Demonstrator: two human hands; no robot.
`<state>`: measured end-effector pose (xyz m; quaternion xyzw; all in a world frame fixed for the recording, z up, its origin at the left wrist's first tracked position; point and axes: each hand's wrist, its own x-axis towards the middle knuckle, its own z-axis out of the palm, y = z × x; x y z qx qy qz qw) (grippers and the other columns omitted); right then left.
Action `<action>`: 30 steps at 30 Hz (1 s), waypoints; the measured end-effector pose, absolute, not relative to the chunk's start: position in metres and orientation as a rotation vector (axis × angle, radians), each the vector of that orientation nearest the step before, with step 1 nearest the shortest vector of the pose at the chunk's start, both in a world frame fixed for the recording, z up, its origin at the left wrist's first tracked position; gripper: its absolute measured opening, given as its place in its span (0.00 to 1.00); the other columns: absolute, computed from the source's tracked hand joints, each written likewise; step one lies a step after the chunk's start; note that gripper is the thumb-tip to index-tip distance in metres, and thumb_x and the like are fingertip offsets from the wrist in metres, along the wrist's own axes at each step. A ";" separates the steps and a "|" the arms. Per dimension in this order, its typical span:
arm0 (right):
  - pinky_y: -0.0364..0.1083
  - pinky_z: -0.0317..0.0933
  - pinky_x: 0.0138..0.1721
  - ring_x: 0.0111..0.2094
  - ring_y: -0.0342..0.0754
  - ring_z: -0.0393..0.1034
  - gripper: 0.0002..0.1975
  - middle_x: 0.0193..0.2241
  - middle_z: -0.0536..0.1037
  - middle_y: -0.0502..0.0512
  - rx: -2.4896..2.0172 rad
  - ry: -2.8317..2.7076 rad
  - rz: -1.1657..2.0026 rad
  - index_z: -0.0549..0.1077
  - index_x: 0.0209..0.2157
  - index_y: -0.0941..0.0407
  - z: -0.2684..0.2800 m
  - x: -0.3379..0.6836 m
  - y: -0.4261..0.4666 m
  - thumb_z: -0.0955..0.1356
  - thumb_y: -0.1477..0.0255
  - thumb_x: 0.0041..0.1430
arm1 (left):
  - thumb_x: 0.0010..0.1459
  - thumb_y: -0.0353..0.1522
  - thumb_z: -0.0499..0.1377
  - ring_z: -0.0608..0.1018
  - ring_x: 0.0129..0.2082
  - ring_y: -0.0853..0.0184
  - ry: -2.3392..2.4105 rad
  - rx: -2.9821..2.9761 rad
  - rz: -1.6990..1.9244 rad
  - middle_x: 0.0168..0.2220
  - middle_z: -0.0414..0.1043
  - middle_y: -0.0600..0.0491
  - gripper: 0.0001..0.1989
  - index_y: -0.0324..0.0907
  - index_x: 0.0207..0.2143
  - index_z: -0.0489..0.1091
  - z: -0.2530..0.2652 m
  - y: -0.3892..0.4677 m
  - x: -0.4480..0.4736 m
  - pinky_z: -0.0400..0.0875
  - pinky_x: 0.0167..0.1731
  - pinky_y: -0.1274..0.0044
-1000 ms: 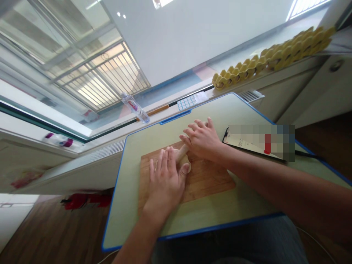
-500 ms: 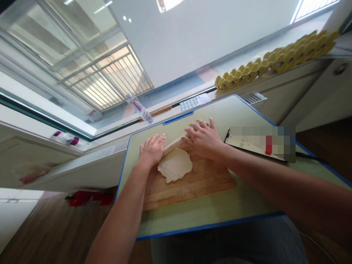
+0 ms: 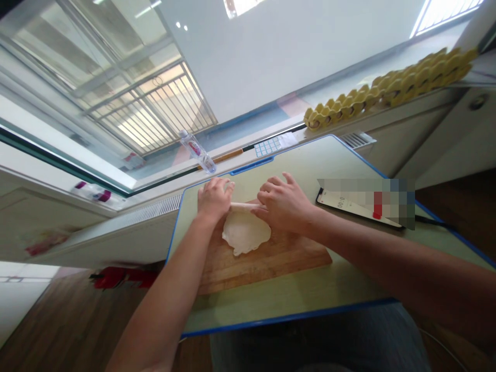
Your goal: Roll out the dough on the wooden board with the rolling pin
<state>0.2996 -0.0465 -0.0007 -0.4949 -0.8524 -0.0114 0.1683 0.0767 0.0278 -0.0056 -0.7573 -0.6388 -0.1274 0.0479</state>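
Observation:
A pale wooden rolling pin [image 3: 242, 206] lies across the far edge of a flat, uneven sheet of dough [image 3: 246, 233]. My left hand [image 3: 215, 199] is closed over the pin's left end, fingers bent. At the other end, my right hand [image 3: 285, 204] grips the pin with curled fingers, its thumb on the near side beside the dough. Both ends of the pin are hidden by the hands. Under the dough is a wooden cutting board [image 3: 267, 268], partly covered by my hands and forearms.
The board rests on a light green table [image 3: 310, 160] with a blue rim. To the right lies a phone [image 3: 349, 206], partly blurred out. A plastic bottle [image 3: 197, 151] and yellow egg trays [image 3: 387, 85] are along the window ledge. A red object [image 3: 120, 278] is on the floor at left.
The rolling pin has turned from a slant to nearly level across the dough. Its right end came nearer to me, and my fingers, flatter before, are now curled round it.

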 end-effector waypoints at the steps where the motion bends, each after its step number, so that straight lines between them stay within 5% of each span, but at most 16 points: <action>1: 0.63 0.51 0.62 0.55 0.61 0.68 0.22 0.49 0.82 0.65 -1.399 -2.438 -0.019 0.82 0.44 0.57 0.000 0.299 -0.048 0.64 0.55 0.72 | 0.71 0.42 0.53 0.73 0.63 0.55 -1.955 -2.339 -0.388 0.61 0.75 0.47 0.20 0.45 0.56 0.76 -0.006 0.035 0.080 0.63 0.65 0.64; 7: 0.57 0.53 0.57 0.56 0.60 0.67 0.19 0.51 0.80 0.64 -1.344 -2.469 0.044 0.81 0.47 0.56 0.000 0.297 -0.049 0.64 0.58 0.73 | 0.66 0.45 0.58 0.75 0.61 0.57 -2.030 -2.557 -0.363 0.62 0.75 0.45 0.23 0.43 0.57 0.76 -0.014 0.068 0.102 0.65 0.64 0.67; 14: 0.55 0.54 0.56 0.56 0.58 0.68 0.22 0.50 0.81 0.63 -1.404 -2.423 0.187 0.81 0.45 0.55 0.002 0.298 -0.048 0.60 0.58 0.76 | 0.72 0.44 0.51 0.74 0.61 0.57 -1.912 -2.581 -0.283 0.60 0.76 0.45 0.22 0.44 0.55 0.77 -0.018 0.062 0.111 0.64 0.65 0.66; 22: 0.72 0.46 0.65 0.67 0.67 0.57 0.26 0.65 0.70 0.67 -1.572 -2.357 0.266 0.69 0.64 0.57 -0.015 0.292 -0.050 0.55 0.61 0.77 | 0.74 0.40 0.47 0.68 0.67 0.60 -1.684 -2.656 -0.114 0.67 0.69 0.48 0.23 0.46 0.64 0.70 -0.014 0.038 0.096 0.57 0.69 0.64; 30: 0.75 0.40 0.69 0.73 0.72 0.47 0.32 0.72 0.61 0.67 -1.389 -2.455 0.233 0.61 0.72 0.60 -0.020 0.272 -0.088 0.52 0.57 0.76 | 0.75 0.39 0.44 0.64 0.70 0.57 -1.578 -2.687 -0.006 0.70 0.64 0.46 0.26 0.45 0.69 0.64 -0.014 -0.004 0.065 0.57 0.69 0.61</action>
